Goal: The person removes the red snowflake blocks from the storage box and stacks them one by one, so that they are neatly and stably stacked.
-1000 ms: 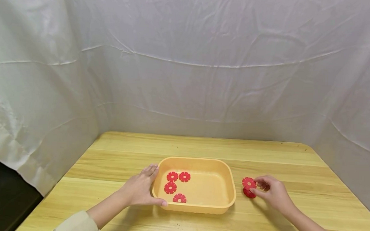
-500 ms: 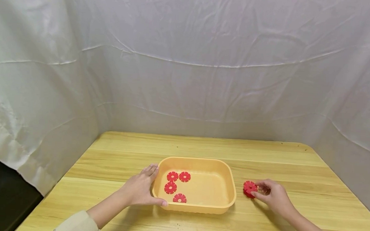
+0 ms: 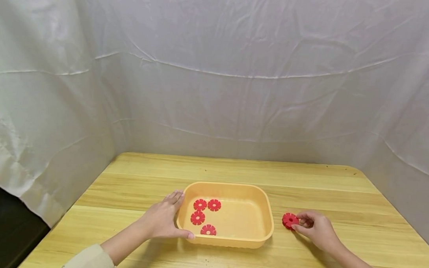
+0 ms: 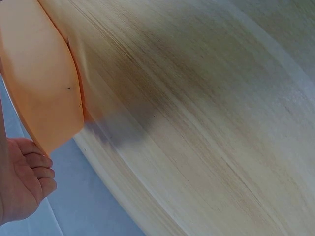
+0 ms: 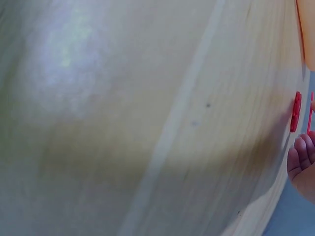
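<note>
My right hand (image 3: 317,228) pinches a red notched plastic disc (image 3: 288,220) with a hole in its middle, to the right of the basin. In the right wrist view a small stack of red discs (image 5: 296,112) stands on the table, with the held disc just above it and a narrow gap between. From the head, the held disc covers most of that stack. My left hand (image 3: 165,217) holds the left end of an orange-yellow plastic basin (image 3: 232,242), its thumb along the front rim and its fingers at the left rim. Several red discs (image 3: 197,218) lie flat in the basin's left half.
The light wooden table (image 3: 156,167) has rounded far corners. A pale cloth curtain (image 3: 237,91) hangs behind it and along both sides. A dark surface (image 3: 9,229) lies past the table's left edge.
My right hand has come slightly down with the pinched disc, which now overlaps the stack almost fully in the head view. The left hand and basin have stayed still.
</note>
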### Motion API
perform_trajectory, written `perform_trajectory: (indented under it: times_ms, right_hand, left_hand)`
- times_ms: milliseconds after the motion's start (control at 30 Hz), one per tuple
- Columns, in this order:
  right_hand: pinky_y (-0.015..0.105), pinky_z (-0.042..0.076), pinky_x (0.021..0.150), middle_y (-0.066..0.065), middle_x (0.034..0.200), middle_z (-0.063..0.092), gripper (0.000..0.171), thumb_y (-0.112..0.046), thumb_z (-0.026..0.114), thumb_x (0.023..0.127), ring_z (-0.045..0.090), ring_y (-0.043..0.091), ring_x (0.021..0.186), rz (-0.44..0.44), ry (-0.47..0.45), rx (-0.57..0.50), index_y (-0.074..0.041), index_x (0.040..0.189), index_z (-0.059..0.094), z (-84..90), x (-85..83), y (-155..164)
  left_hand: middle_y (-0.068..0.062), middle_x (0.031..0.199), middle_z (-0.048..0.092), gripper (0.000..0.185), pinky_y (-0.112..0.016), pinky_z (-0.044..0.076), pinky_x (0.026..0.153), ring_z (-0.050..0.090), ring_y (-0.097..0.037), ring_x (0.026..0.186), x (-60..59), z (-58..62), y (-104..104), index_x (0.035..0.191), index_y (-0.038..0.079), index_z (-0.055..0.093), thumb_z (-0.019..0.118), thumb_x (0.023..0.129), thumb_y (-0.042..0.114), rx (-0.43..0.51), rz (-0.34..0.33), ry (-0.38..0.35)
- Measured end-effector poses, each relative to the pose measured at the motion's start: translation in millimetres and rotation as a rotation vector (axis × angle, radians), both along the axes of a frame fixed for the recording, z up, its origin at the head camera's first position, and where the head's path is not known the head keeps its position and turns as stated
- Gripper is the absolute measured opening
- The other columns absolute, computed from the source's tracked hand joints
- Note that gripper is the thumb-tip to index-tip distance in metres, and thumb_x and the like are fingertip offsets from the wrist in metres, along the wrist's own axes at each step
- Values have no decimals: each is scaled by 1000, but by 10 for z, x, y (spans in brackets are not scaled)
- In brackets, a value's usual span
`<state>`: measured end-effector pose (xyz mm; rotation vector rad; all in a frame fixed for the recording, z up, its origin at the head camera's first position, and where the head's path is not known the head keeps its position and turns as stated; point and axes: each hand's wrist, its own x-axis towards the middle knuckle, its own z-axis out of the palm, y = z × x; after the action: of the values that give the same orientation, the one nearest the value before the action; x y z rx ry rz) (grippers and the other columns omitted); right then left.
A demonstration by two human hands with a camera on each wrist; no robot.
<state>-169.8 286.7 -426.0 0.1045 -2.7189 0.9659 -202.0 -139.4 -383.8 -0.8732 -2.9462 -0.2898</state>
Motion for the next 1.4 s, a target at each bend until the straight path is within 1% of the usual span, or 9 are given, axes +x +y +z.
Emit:
perform_trajectory:
  times_ms: [333, 700, 1067, 1233, 1267, 1367, 1400]
  right_hand:
    - [16, 44, 52, 1, 71, 63, 23, -7, 78, 71, 46, -5, 59, -4, -44, 4, 4, 88, 67, -39, -16, 7]
    - [17, 44, 52, 1, 71, 61, 20, -5, 75, 72, 46, -4, 60, 11, -73, -9, 3, 89, 67, -59, -29, 14]
    - [17, 43, 52, 1, 73, 62, 25, -9, 77, 73, 45, -4, 60, 0, -92, 10, 5, 91, 67, -73, -42, 23]
    - [17, 43, 52, 1, 72, 62, 26, -9, 77, 72, 46, -4, 61, 22, -73, -13, 6, 91, 66, -92, -41, 42]
    - [17, 42, 51, 1, 70, 61, 25, -8, 78, 71, 46, -3, 60, 38, -41, -24, 7, 88, 66, -107, -40, 48]
    - [16, 42, 51, 1, 69, 60, 25, -7, 77, 70, 46, -3, 60, 47, -28, -27, 7, 88, 66, -114, -36, 55]
    - [17, 42, 51, 1, 70, 60, 26, -7, 77, 70, 46, -3, 60, 41, -36, -29, 7, 88, 66, -110, -37, 54]
  left_hand:
    - [-26, 143, 37, 115, -51, 42, 101, 36, -40, 133, 2, 7, -3, 137, -8, 38, 60, 63, 77, -1, -4, -1]
    - [-26, 143, 37, 115, -51, 42, 100, 36, -40, 133, -2, 5, -4, 136, -8, 39, 60, 62, 78, 2, -2, -1]
    - [-25, 144, 37, 115, -51, 43, 100, 36, -39, 133, -1, 0, -2, 137, -7, 39, 59, 62, 78, -5, 2, 0]
    - [-25, 144, 36, 115, -51, 42, 101, 36, -40, 133, 0, 2, -3, 137, -7, 38, 59, 63, 78, -2, 1, -4]
    - [-25, 144, 36, 115, -51, 42, 101, 36, -40, 133, 0, 1, -3, 137, -7, 38, 59, 63, 78, 0, 1, -5]
    - [-25, 144, 36, 115, -51, 42, 101, 36, -40, 133, 0, -1, -4, 137, -7, 38, 59, 63, 78, 1, -1, -5]
    - [-25, 144, 36, 115, -51, 42, 101, 36, -40, 133, 0, -2, -4, 137, -7, 38, 59, 63, 78, 0, -1, -4]
